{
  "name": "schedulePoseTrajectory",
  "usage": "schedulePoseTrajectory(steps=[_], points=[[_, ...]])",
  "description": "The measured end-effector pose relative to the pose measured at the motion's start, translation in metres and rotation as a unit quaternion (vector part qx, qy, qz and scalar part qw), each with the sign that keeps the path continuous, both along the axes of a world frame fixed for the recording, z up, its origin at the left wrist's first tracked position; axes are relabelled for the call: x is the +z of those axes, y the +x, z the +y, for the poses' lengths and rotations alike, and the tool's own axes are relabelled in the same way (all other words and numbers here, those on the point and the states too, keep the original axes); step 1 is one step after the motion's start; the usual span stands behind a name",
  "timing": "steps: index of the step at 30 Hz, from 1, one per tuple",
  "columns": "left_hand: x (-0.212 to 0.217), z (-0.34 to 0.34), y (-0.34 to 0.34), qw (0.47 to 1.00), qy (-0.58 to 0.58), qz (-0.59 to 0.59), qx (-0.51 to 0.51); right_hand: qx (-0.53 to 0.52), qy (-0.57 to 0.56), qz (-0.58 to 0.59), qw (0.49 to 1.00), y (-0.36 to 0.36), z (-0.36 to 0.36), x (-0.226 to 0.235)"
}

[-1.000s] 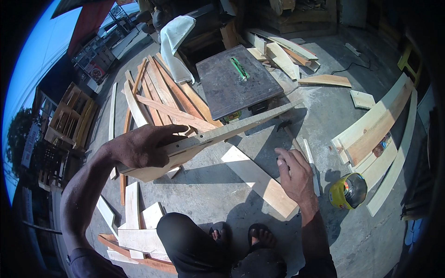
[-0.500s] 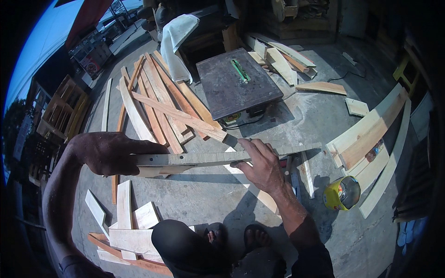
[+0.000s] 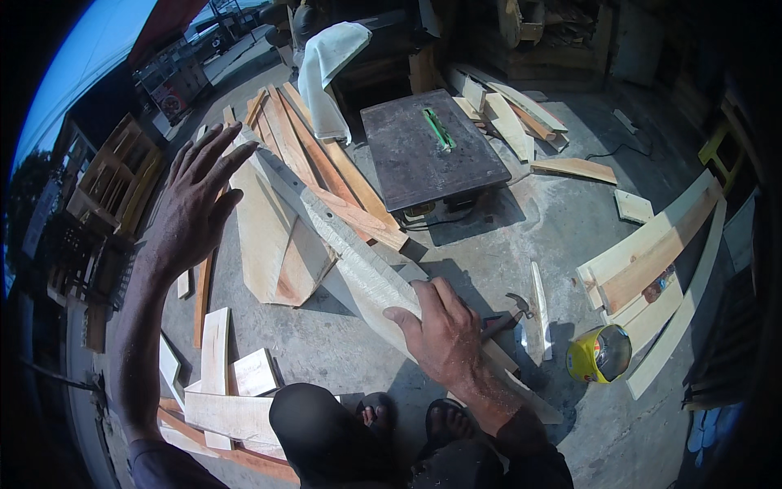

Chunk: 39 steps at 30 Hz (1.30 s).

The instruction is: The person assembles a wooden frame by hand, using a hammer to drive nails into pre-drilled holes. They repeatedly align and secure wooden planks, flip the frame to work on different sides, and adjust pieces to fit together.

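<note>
A long pale wooden board (image 3: 371,273) slants from upper left to lower right in front of me, its edge turned up and marked with small dark holes near the far end. Around its nearer part my right hand (image 3: 444,330) is closed, thumb on the near side. My left hand (image 3: 195,191) is open, fingers spread, beside the far end; whether it touches the wood I cannot tell. A wider pale piece of wood (image 3: 265,244) with an angled end shows below the board's far part and seems joined to it.
Beyond the board stands a dark-topped table saw (image 3: 407,159) with a green strip. Planks (image 3: 309,147) lie left of it, offcuts (image 3: 216,350) at lower left. A claw hammer (image 3: 520,306), a yellow tin (image 3: 599,354) and curved boards (image 3: 652,244) are on the right.
The board has swung from level across my view to a steep slant, its left end now farther away. My left hand has let go and risen; my right hand moved slightly nearer with the board.
</note>
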<state>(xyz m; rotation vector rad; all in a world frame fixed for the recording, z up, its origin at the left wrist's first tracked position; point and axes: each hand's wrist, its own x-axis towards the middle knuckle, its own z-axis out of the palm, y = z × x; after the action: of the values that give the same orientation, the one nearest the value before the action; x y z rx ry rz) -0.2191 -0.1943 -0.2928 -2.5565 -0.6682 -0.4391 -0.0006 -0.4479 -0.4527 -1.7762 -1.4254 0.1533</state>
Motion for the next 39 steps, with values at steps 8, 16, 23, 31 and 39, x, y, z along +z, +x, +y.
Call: schedulePoseTrajectory(steps=[8, 16, 23, 31, 39], points=[[-0.281, -0.06, -0.051, 0.425, -0.758, -0.444, 0.217, -0.16, -0.127, 0.101, 0.974, -0.013, 0.025, -0.069], [-0.435, 0.013, 0.03, -0.017, -0.84, -0.538, -0.067, -0.217, -0.181, 0.058, 0.957, -0.033, 0.084, -0.167], [-0.456, 0.043, 0.037, -0.007, -0.787, -0.608, -0.102, -0.207, -0.141, 0.172, 0.953, -0.042, 0.113, -0.186], [-0.333, 0.014, 0.014, 0.05, -0.76, -0.611, -0.215, -0.113, -0.015, 0.116, 0.987, -0.034, 0.082, -0.094], [-0.134, -0.02, 0.024, 0.228, -0.712, -0.569, -0.343, -0.087, 0.197, 0.348, 0.912, -0.027, 0.026, -0.006]])
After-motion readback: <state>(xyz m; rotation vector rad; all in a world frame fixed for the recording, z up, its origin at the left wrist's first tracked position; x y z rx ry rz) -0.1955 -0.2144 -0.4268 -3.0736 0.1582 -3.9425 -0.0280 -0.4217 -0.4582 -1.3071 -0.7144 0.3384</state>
